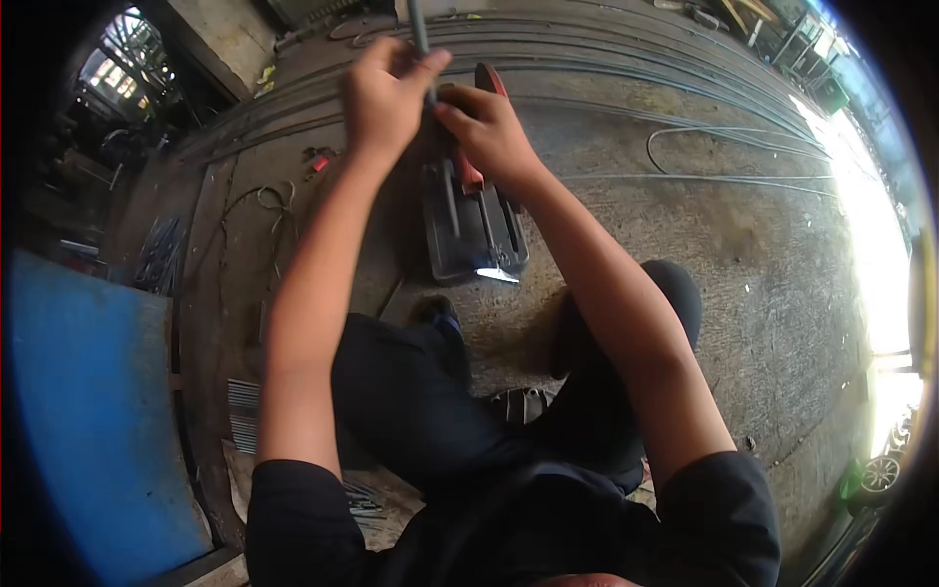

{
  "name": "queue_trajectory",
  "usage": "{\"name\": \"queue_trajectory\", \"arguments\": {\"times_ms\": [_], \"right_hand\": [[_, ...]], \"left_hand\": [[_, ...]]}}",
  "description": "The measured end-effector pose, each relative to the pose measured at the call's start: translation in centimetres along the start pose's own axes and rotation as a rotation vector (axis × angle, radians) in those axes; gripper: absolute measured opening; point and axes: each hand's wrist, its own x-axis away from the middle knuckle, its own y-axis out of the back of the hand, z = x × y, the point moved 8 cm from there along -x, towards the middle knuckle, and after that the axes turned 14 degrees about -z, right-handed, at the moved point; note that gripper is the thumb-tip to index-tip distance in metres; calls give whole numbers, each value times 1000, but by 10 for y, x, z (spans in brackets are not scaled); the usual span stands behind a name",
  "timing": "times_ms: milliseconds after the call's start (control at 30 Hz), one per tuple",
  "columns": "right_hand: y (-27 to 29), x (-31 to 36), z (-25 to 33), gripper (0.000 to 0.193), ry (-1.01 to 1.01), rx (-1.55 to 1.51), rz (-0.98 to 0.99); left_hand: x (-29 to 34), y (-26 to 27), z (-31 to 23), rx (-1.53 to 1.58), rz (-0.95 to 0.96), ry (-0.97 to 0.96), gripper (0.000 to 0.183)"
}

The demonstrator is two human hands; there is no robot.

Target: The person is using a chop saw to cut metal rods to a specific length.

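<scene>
My left hand point(384, 106) is raised at the top of the view, its fingers closed round a grey metal rod point(419, 27) that runs up out of the picture. Just to its right, my right hand point(489, 135) pinches the same rod lower down with bent fingers. Below the hands sits a dark machine-like base point(448, 256) on the floor, with a red part point(471, 178) on it and a shiny metal piece point(497, 275) at its near end. A red curved part point(490, 80) shows behind my right hand. My hands hide much of this device, so its kind is unclear.
Long metal rods point(606, 67) lie across the floor at the back. A blue panel point(93, 411) stands at the left, near bundles of short rods point(244, 411). A small red object point(320, 163) and a cord point(277, 201) lie left of the base. My knees flank its near side.
</scene>
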Motion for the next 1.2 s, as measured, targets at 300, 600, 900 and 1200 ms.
{"name": "queue_trajectory", "arguments": {"times_ms": [300,600,900,1200], "right_hand": [[62,34,-15,25,-123,120,-105],[61,65,21,18,279,401,-352],[38,68,-38,50,-563,-830,-459],[62,55,-20,45,-447,-749,-528]], "left_hand": [[58,-50,22,363,187,400,19],[68,-45,40,537,-21,672,16],[65,-28,47,791,-233,880,11],[75,-29,64,892,-251,1139,22]]}}
